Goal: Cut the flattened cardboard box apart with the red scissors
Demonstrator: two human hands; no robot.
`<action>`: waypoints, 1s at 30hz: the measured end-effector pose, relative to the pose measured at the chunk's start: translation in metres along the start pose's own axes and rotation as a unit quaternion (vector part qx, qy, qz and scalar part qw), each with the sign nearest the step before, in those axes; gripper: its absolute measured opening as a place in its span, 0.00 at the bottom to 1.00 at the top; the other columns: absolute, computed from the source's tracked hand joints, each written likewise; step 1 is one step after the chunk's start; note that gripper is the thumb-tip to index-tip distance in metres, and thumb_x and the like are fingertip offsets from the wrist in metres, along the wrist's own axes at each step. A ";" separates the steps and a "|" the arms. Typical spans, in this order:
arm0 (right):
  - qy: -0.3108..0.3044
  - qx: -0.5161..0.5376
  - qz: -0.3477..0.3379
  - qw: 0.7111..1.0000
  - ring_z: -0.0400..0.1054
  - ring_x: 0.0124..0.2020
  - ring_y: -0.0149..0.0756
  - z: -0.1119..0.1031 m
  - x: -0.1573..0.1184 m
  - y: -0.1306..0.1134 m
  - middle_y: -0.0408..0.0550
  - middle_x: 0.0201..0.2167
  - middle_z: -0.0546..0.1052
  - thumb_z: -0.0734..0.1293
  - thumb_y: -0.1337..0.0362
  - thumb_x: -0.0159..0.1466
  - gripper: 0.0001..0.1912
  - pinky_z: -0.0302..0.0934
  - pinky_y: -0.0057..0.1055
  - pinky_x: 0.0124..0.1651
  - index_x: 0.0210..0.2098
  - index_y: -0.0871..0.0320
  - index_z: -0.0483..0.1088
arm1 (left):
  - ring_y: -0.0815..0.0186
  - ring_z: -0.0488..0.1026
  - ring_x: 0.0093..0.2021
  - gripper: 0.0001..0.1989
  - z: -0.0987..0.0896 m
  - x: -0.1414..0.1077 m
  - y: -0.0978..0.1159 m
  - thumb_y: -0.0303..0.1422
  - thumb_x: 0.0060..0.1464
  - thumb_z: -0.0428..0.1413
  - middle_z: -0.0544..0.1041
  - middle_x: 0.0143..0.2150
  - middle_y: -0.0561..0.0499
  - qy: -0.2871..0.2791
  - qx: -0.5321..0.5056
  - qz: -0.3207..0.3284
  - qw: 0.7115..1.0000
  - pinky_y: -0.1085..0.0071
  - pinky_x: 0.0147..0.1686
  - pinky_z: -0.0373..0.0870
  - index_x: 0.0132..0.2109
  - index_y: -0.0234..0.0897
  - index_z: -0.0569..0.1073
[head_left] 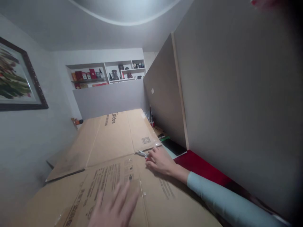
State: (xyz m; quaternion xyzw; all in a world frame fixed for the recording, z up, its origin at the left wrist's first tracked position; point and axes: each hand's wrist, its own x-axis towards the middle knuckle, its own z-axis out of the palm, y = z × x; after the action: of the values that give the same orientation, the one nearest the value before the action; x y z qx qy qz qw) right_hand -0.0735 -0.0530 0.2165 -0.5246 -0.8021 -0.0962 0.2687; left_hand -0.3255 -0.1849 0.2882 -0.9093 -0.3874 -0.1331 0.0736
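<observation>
A large flattened cardboard box (pixel 111 138), printed with dark lettering and a square code, spreads out in front of me. My right hand (pixel 159 160) is closed around the red handle of a pair of scissors (pixel 142 154). The blades point left and lie at the slit between two cardboard panels, a little below the printed code. My left hand (pixel 115 206) is slightly blurred over the near part of the cardboard, fingers apart and holding nothing. Whether its palm touches the cardboard I cannot tell.
A tall grey partition (pixel 163 85) rises on the right, with a red surface (pixel 201 170) and a dark flat item (pixel 174 147) below it. Shelves (pixel 106 82) with bottles and boxes stand at the back. A framed picture (pixel 35 78) hangs on the left wall.
</observation>
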 end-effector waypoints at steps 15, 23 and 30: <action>-0.002 -0.147 0.178 0.973 0.61 0.40 0.51 -0.006 -0.009 0.010 0.64 0.47 0.68 0.59 0.66 0.61 0.17 0.60 0.40 0.35 0.48 0.66 0.68 | 0.65 0.72 0.38 0.15 0.065 0.226 -0.087 0.42 0.62 0.52 0.73 0.38 0.49 -0.027 0.012 -0.168 0.985 0.63 0.41 0.72 0.43 0.33 0.71; 0.049 -0.200 0.171 0.963 0.63 0.40 0.50 0.013 -0.010 0.021 0.58 0.46 0.72 0.60 0.68 0.61 0.20 0.66 0.41 0.34 0.52 0.62 0.66 | 0.57 0.69 0.48 0.22 0.115 0.241 -0.084 0.43 0.58 0.54 0.70 0.47 0.43 -0.004 0.058 -0.049 0.997 0.57 0.46 0.69 0.53 0.33 0.66; 0.110 -0.185 0.175 0.961 0.64 0.38 0.49 0.011 -0.019 0.019 0.58 0.39 0.71 0.57 0.67 0.62 0.14 0.67 0.40 0.31 0.47 0.61 0.64 | 0.60 0.70 0.43 0.15 0.117 0.242 -0.081 0.37 0.62 0.50 0.70 0.43 0.44 0.012 0.127 0.049 0.991 0.62 0.40 0.71 0.51 0.32 0.67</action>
State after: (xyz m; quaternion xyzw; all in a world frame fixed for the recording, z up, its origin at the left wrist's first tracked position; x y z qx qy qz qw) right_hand -0.0546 -0.0549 0.1949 -0.6836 -0.6315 -0.2510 0.2662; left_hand -0.2019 0.0646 0.2512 -0.9086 -0.3557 -0.0898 0.1997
